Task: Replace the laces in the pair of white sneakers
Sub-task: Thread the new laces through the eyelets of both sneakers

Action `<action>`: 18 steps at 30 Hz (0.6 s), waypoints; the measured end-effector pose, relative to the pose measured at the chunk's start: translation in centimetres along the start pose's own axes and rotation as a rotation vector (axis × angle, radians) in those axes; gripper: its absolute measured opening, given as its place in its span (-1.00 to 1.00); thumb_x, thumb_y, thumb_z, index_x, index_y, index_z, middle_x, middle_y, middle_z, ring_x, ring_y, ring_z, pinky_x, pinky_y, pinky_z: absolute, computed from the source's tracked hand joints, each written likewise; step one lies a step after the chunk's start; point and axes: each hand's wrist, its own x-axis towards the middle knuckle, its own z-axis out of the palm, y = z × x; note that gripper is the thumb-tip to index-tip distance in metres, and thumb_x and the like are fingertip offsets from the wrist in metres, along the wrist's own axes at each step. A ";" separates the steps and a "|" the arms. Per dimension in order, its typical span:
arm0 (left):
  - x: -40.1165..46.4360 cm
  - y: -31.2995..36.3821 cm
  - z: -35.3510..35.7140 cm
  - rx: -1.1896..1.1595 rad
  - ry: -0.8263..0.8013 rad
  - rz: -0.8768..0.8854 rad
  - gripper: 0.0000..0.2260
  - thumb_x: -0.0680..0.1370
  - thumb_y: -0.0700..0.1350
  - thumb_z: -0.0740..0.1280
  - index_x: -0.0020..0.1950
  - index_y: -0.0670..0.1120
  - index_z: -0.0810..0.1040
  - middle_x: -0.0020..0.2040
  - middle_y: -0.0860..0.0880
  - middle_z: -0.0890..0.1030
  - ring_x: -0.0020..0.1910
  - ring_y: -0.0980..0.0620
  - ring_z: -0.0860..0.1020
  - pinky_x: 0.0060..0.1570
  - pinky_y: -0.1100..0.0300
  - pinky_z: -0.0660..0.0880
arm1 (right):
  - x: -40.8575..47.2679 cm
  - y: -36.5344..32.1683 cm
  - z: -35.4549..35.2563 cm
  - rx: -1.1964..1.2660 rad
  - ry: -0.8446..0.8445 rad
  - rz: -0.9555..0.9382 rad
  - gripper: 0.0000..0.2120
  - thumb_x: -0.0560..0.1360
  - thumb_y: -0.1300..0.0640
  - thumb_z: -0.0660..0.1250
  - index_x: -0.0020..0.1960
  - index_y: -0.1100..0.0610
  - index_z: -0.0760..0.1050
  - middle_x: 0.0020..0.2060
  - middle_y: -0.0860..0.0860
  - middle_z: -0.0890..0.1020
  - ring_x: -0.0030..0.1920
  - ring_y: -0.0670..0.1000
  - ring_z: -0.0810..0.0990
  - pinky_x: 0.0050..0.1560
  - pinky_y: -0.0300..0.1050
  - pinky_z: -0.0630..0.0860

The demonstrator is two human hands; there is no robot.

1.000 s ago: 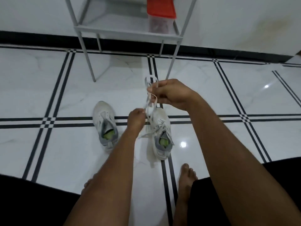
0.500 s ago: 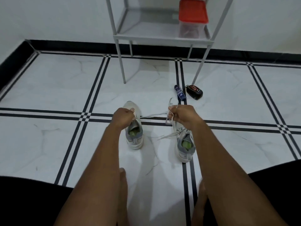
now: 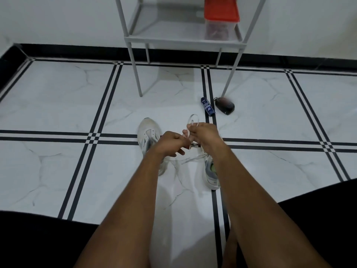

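Two white sneakers stand on the tiled floor with toes pointing away from me. The left sneaker (image 3: 147, 132) is partly hidden by my left hand (image 3: 171, 144). My right forearm covers most of the right sneaker (image 3: 211, 174), whose loose laces trail off toward the left. A white lace (image 3: 192, 120) loops up above my right hand (image 3: 204, 135), which pinches it. My left hand's curled fingers grip the same lace just beside the right hand. Both hands hover close together above the gap between the shoes.
A grey metal rack (image 3: 185, 38) stands against the wall, with a red-lidded container (image 3: 221, 18) on its shelf. A dark blue tube (image 3: 207, 106) and a small black object (image 3: 225, 105) lie on the floor by the rack's leg. My black-clad knees frame the bottom corners.
My hands, spread apart with the lace stretched between them half a second ago, have come together above the shoes. The lace now loops up over my right hand.
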 end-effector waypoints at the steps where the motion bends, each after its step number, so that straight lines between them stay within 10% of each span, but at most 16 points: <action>1: 0.3 -0.2 0.3 -0.025 -0.008 0.005 -0.86 0.58 0.01 0.44 -0.02 -0.04 0.72 -0.04 0.08 0.77 -0.14 0.07 0.71 -0.16 0.15 0.47 | 0.0 0.1 -0.1 0.016 0.010 -0.008 -0.80 0.58 0.38 0.46 0.17 0.43 0.57 -0.03 0.28 0.74 0.00 0.18 0.80 0.00 0.11 0.75; 4: 0.7 -0.5 0.2 -0.156 0.052 0.007 -0.93 0.58 -0.12 0.44 -0.02 -0.08 0.70 -0.09 0.04 0.77 -0.17 0.07 0.67 -0.13 0.15 0.46 | 0.3 0.1 -1.0 -0.043 0.107 -0.021 -0.92 0.57 0.40 0.45 0.04 0.38 0.59 -0.09 0.24 0.72 -0.07 0.12 0.79 -0.09 -0.13 0.73; 8: 1.5 -1.5 -1.7 0.155 0.298 0.103 -0.91 0.56 -0.03 0.48 -0.12 -0.01 0.70 -0.19 0.08 0.75 -0.13 0.11 0.68 -0.05 0.13 0.58 | 0.4 0.4 -2.5 -1.092 0.435 -0.098 -0.71 0.51 0.15 0.45 0.21 0.19 0.56 0.21 0.18 0.59 0.19 0.19 0.64 0.02 -0.09 0.51; 12: 1.6 -0.9 -2.5 0.368 0.236 0.184 -0.90 0.57 -0.21 0.44 -0.01 -0.06 0.74 -0.11 0.02 0.71 -0.02 -0.01 0.67 0.09 0.08 0.61 | 0.5 0.6 -0.9 -1.183 0.012 -0.242 -0.20 0.47 -0.03 0.53 0.63 -0.04 0.29 0.59 0.08 0.27 0.54 0.16 0.31 0.44 0.07 0.44; 16: 1.3 -1.1 -2.9 0.314 0.363 0.205 -0.93 0.54 -0.15 0.46 0.00 -0.03 0.66 -0.15 0.03 0.71 -0.10 0.03 0.67 0.02 -0.03 0.64 | 0.6 1.0 0.9 -0.769 -0.242 -0.254 -0.87 0.61 0.12 0.48 0.10 0.15 0.74 -0.08 0.02 0.78 -0.10 -0.08 0.71 -0.26 -0.35 0.49; 18: 1.0 -2.8 -2.5 0.304 0.458 0.143 -0.77 0.56 0.05 0.49 0.13 -0.02 0.60 -0.05 0.04 0.71 -0.01 0.01 0.65 0.04 0.00 0.59 | 0.8 1.5 0.9 -0.754 -0.166 -0.248 -0.85 0.64 0.19 0.41 -0.02 0.22 0.73 -0.22 0.03 0.78 -0.30 -0.16 0.68 -0.29 -0.32 0.47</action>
